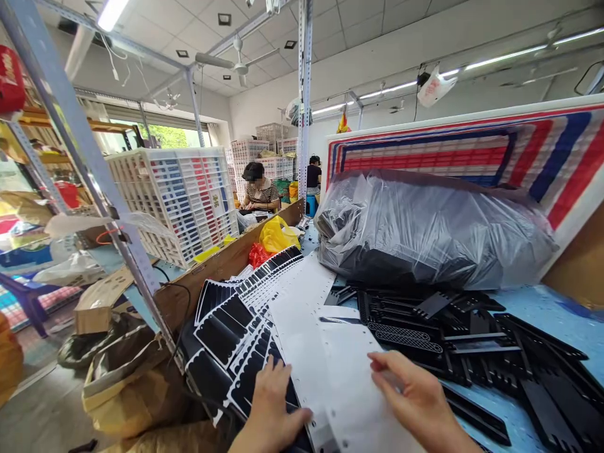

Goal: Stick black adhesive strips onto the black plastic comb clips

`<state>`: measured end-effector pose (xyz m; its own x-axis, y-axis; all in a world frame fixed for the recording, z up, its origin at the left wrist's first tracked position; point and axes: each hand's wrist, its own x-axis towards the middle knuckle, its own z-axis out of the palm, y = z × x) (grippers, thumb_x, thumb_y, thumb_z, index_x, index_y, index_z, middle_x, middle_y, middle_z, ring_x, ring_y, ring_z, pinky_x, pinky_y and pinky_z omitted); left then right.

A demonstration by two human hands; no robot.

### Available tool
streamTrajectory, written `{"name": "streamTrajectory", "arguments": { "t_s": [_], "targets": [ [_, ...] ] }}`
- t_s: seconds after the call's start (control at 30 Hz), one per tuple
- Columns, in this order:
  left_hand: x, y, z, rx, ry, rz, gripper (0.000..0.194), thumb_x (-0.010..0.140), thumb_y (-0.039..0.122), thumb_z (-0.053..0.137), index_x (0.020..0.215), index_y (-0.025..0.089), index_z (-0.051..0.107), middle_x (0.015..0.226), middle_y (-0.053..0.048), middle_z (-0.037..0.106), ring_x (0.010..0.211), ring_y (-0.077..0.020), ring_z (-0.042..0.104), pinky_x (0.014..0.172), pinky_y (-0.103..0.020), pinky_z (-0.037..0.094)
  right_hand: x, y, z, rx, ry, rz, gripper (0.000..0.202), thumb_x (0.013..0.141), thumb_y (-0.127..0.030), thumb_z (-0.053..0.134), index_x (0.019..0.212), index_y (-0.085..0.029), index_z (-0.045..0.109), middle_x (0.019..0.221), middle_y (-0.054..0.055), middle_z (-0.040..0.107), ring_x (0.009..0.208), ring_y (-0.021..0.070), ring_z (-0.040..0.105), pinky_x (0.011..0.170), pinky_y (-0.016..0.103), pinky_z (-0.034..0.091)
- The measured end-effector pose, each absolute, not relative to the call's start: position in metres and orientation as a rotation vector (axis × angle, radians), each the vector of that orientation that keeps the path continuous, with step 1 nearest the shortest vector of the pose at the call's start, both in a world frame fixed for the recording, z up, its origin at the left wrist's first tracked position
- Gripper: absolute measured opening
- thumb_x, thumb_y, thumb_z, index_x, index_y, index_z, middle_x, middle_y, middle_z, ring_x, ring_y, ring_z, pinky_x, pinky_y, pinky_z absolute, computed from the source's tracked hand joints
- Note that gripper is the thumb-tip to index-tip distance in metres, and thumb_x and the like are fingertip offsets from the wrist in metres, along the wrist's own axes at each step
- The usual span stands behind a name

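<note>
White sheets with small holes lie in front of me, the nearest one with a strip of glare or a slot across its far end. My left hand rests with fingers spread at their left edge, over black-and-white die-cut sheets. At the right edge of the nearest white sheet, my right hand has its thumb and forefinger drawn together in a pinch on that edge. The other fingers of this hand are curled and partly hidden. Black slotted plastic strips lie in a loose heap to its right.
Behind the heap sits a large grey plastic-wrapped bundle. Yellow and red bags lie at the far end. A wooden board and metal post border the left. Beyond are a white crate and a seated person.
</note>
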<state>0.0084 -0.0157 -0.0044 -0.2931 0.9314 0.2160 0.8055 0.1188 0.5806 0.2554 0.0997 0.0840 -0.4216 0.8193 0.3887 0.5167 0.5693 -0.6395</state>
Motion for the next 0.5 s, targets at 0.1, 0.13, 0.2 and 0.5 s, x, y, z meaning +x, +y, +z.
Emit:
{"name": "streamTrajectory", "arguments": {
  "t_s": [0.1, 0.13, 0.2, 0.5],
  "targets": [
    [0.028, -0.004, -0.008, 1.947, 2.043, 0.827, 0.109, 0.046, 0.07, 0.083, 0.139, 0.021, 0.057, 0.152, -0.021, 0.042, 0.141, -0.0521, 0.027, 0.112, -0.07, 0.02, 0.257, 0.125, 0.098, -1.18, -2.156, 0.472, 0.033, 0.068, -0.023, 0.051, 0.091, -0.021, 0.075, 0.087, 0.006, 0.078, 0.084, 0.0257, 0.074, 0.076, 0.034, 0.057],
    [0.032, -0.001, -0.013, 2.017, 1.983, 0.821, 0.113, 0.043, 0.077, 0.08, 0.14, 0.023, 0.056, 0.153, -0.02, 0.04, 0.142, -0.0533, 0.025, 0.112, -0.073, 0.018, 0.256, 0.132, 0.103, -1.214, -2.199, 0.428, 0.035, 0.065, -0.019, 0.05, 0.089, -0.021, 0.075, 0.087, 0.005, 0.079, 0.083, 0.0252, 0.074, 0.075, 0.033, 0.057],
    [0.037, 0.004, -0.03, 2.13, 1.887, 0.8, 0.109, 0.045, 0.083, 0.075, 0.137, 0.026, 0.059, 0.148, -0.02, 0.048, 0.139, -0.0549, 0.03, 0.108, -0.075, 0.022, 0.249, 0.143, 0.114, -1.238, -2.284, 0.323, 0.033, 0.062, -0.013, 0.047, 0.08, -0.02, 0.074, 0.08, 0.005, 0.078, 0.077, 0.024, 0.074, 0.071, 0.031, 0.056],
    [0.055, 0.007, -0.089, 2.225, 1.941, 1.04, 0.021, 0.09, 0.024, 0.061, 0.102, 0.034, 0.074, 0.104, -0.004, 0.078, 0.105, -0.03, 0.071, 0.087, -0.04, 0.057, 0.129, 0.187, 0.248, -0.807, -2.371, 0.024, 0.033, 0.075, 0.001, 0.047, 0.09, -0.011, 0.073, 0.091, 0.009, 0.07, 0.09, 0.0215, 0.066, 0.082, 0.029, 0.047]
  ]
}}
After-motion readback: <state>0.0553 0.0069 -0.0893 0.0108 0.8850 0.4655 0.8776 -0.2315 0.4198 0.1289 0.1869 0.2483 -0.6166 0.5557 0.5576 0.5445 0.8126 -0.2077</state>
